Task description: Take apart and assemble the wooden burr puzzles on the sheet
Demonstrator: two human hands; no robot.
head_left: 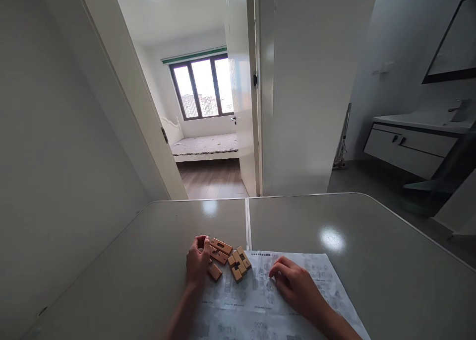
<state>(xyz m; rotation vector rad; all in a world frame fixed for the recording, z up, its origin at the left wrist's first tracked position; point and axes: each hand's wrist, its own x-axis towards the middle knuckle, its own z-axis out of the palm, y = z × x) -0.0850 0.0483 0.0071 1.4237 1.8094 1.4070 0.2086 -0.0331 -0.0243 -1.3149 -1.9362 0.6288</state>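
Observation:
Several notched wooden puzzle pieces lie close together on the table and the upper left of a printed sheet (256,295). Reddish-brown pieces (219,254) are beside my left hand (198,261), with a small brown block (214,270) just below them. Lighter tan pieces (240,264), fitted against one another, sit to their right. My left hand is closed at the left end of the brown pieces; its fingers hide what they grip. Over the sheet rests my right hand (293,283), its fingers loosely bent and a little apart, holding nothing.
The grey table (141,260) has a pale seam (248,221) down its middle. Behind it are a doorway with an open door (241,92) and a bed (206,144) under a window. A washbasin cabinet (409,144) stands at the right.

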